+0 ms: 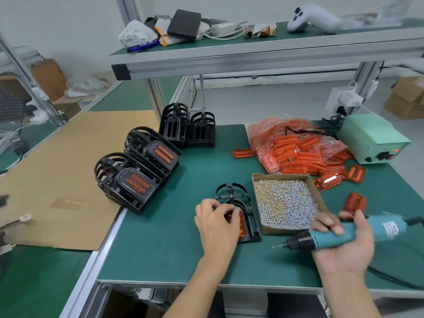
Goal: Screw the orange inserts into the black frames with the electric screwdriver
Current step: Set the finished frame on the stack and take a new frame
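Orange insert (241, 223) seated in black frame (249, 222), near centre.
Left hand (216, 222) pinches insert with curled fingers; right hand (344, 244) grips electric screwdriver (330, 236), bit pointing left.

wall (68, 24): pale, plain | bench mat (160, 249): green | overhead shelf (252, 58): aluminium-framed

A black frame (238, 210) lies flat on the green mat just left of the screw box, an orange insert (241, 224) seated inside it. The teal electric screwdriver (330, 236) lies nearly level above the mat to its right, black nose and bit aimed left.
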The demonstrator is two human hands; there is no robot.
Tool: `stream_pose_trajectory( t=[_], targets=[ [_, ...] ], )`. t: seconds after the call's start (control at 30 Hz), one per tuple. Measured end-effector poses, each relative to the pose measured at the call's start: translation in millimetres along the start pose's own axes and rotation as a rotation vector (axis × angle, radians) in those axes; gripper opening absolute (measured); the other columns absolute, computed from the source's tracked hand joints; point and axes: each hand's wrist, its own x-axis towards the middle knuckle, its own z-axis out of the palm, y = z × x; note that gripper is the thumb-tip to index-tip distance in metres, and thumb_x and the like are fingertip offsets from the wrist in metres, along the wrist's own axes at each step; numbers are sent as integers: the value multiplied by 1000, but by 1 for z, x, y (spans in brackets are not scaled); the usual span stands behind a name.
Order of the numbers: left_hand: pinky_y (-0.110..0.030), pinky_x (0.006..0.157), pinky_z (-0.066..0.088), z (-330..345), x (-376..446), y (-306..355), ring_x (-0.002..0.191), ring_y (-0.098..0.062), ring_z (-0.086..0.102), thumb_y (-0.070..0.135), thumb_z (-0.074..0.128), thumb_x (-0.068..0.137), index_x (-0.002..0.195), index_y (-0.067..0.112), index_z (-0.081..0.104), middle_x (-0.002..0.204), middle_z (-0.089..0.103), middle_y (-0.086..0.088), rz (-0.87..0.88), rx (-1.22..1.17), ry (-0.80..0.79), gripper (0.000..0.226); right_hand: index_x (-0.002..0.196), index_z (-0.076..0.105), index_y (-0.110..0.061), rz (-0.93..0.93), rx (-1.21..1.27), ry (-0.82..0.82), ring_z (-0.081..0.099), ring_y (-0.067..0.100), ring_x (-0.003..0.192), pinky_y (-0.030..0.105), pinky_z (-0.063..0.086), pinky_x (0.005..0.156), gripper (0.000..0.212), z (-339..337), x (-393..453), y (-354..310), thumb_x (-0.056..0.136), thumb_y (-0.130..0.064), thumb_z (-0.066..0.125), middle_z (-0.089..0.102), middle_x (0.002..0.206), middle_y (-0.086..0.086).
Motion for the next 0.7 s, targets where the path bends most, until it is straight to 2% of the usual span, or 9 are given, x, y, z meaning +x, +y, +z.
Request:
stream_pose_trajectory(
  t=[0.1,0.23,0.27,0.33,0.4,0.53,0.7],
  targets=[
    [-39,89,39,-2,3,9,100,-15,49,24,80,85,89,26,80,93,53,9,56,-50,-24,4,74,57,-24,12,17,36,43,7,62,17,40,55,22,-17,-6,1,84,-40,68,35,56,-10],
    [-38,89,32,-5,13,36,99,-12,50,34,74,90,93,29,78,91,58,12,282,20,-121,7,75,58,-25,27,-33,-22,45,6,61,16,40,57,25,-23,-7,5,78,-41,76,36,56,-10],
    [-38,90,31,-4,15,46,99,-12,50,37,70,92,98,31,76,91,59,13,339,44,-172,11,75,58,-25,31,-44,-29,46,6,61,16,40,57,27,-22,-6,5,74,-41,80,36,56,-10],
    [-42,94,33,0,19,64,101,-16,51,40,65,95,106,29,74,96,62,10,425,81,-369,18,75,58,-25,31,-81,-34,46,6,62,17,40,57,31,-22,-5,5,70,-42,84,36,56,-10],
    [-46,96,35,6,19,81,107,-22,52,36,65,96,102,23,74,103,64,3,490,229,-555,17,75,57,-25,21,-115,-34,46,7,63,17,40,58,32,-23,-4,6,69,-42,84,36,56,-10],
    [-51,100,37,16,19,95,112,-28,51,19,72,90,93,17,73,102,65,-6,497,465,-673,3,73,57,-24,-31,-184,-26,46,7,64,16,40,57,29,-20,-4,11,72,-42,79,35,56,-10],
    [-53,103,31,20,25,103,121,-29,50,10,72,83,92,20,69,102,67,-6,474,522,-746,14,71,56,-25,-66,-239,-27,46,6,64,15,41,57,27,-15,-3,17,73,-43,75,35,55,-10]
  ],
)
